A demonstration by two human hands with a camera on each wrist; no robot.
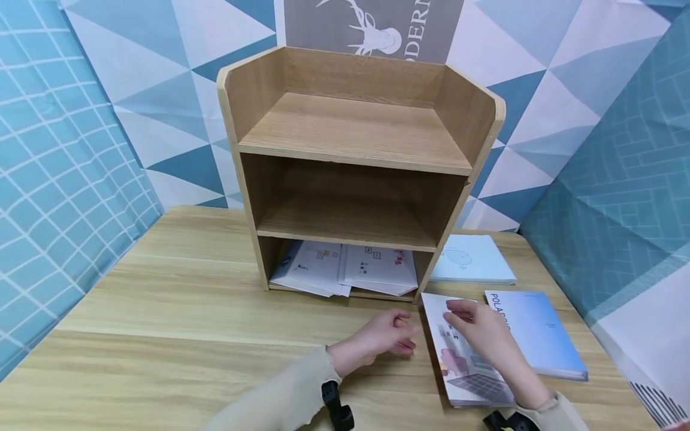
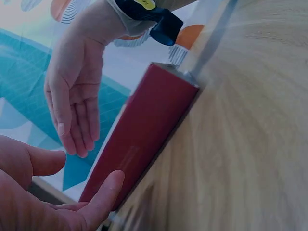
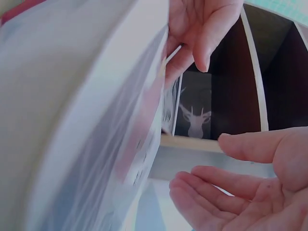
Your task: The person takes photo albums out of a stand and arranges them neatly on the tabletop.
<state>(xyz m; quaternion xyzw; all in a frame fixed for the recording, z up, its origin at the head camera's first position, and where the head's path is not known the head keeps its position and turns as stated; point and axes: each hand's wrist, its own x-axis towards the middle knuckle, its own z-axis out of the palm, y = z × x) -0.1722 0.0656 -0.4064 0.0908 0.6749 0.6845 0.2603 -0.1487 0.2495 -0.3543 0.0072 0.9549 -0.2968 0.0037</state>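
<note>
In the head view a book with a pale cover [image 1: 450, 341], showing a pink shape and a dark grid, lies on the table in front of the shelf's right side. Its red spine [image 2: 144, 130] faces left in the left wrist view. My left hand [image 1: 380, 338] is beside that spine, fingers loosely bent; whether a fingertip touches it I cannot tell. Over the cover hovers my right hand [image 1: 482, 335], thumb and fingers apart, holding nothing. In the right wrist view my right hand [image 3: 260, 183] has its fingers extended, with the book's pages [image 3: 62, 106] close to the camera.
A wooden shelf unit [image 1: 353, 158] stands at the back. Several white booklets [image 1: 380, 266] lie in its lowest compartment. A blue book [image 1: 544, 335] lies right of the pale one, and a light blue book [image 1: 474, 257] lies behind, beside the shelf.
</note>
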